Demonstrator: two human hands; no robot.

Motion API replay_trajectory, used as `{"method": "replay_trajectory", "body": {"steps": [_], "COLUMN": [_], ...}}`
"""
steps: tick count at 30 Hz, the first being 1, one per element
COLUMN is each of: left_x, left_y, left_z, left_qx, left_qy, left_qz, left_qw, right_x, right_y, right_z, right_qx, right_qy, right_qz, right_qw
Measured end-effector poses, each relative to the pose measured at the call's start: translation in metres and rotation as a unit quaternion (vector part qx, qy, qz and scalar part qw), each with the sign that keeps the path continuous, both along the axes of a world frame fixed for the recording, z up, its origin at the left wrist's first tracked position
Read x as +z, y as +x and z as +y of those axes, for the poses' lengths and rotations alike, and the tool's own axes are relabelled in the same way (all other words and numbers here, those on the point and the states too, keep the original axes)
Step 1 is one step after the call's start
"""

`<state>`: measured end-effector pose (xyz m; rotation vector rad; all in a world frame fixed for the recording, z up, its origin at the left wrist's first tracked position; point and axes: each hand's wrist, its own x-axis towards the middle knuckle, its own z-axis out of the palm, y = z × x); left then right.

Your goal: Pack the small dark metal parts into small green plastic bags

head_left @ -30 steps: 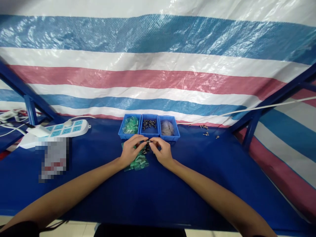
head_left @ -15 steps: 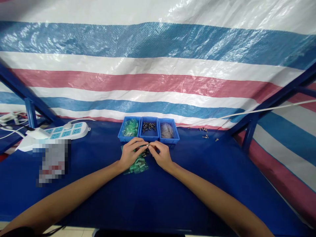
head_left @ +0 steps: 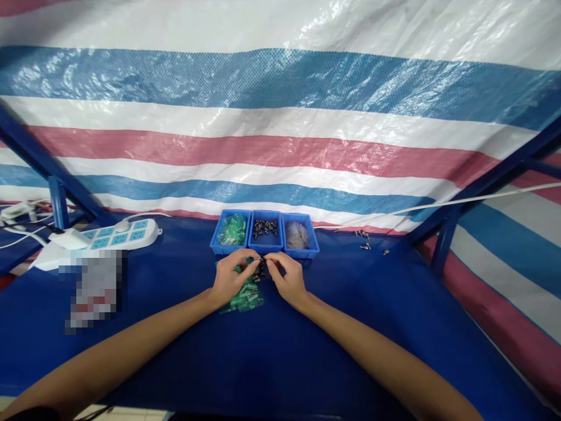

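My left hand and my right hand meet just in front of three blue bins, fingertips pinched around a small dark metal part between them. Under and beside my left hand lie small green packets, with several dark metal pieces next to them. The left bin holds green packets. Dark metal fittings lie in the middle bin. In the right bin is a bundle of clear brownish bags.
A white power strip with cables lies at the left, near a blurred grey patch. Loose metal fittings are scattered at the back right. Blue frame bars stand at both sides, before a striped sheet.
The view has shifted slightly. My fingertips have moved a little at the small part, which looks darker now, and both hands stay close together.
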<state>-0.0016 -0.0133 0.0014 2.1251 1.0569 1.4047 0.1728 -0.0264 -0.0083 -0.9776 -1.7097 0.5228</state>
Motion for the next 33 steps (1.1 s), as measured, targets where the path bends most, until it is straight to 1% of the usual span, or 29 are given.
{"method": "replay_trajectory", "body": {"steps": [3,9,13,18,24,28,33], "left_x": [-0.0012,-0.0030,-0.0048,-0.0036,-0.0005,0.0006,0.0014], "left_y": [-0.0005,-0.0007,-0.0012,-0.0019,-0.0003,0.0008,0.0004], "left_z": [0.0018,0.0011,0.0009,0.0008,0.0018,0.0024,0.0015], "left_qx": [-0.002,0.008,0.001,-0.010,-0.033,-0.047,-0.037], "left_qy": [0.021,-0.012,-0.001,-0.008,0.008,0.023,0.016], "left_qz": [0.006,0.007,0.015,0.016,0.027,0.030,0.034], "left_qw": [1.000,1.000,1.000,1.000,0.999,0.998,0.999], "right_x": [-0.0007,-0.0022,-0.0038,-0.0027,0.0019,0.0033,0.0006], "right_y": [0.0001,-0.0008,-0.0018,-0.0014,0.0017,0.0022,0.0011], "right_z": [-0.0005,0.0016,0.0025,0.0011,0.0010,0.0009,0.0025], "right_qx": [-0.008,0.023,0.030,0.044,0.023,0.047,0.056], "right_qy": [0.007,0.035,0.043,0.036,0.015,0.005,-0.014], "right_qz": [0.006,-0.013,-0.016,-0.017,-0.003,-0.020,-0.056], "right_qw": [1.000,0.999,0.998,0.998,1.000,0.999,0.997]}}
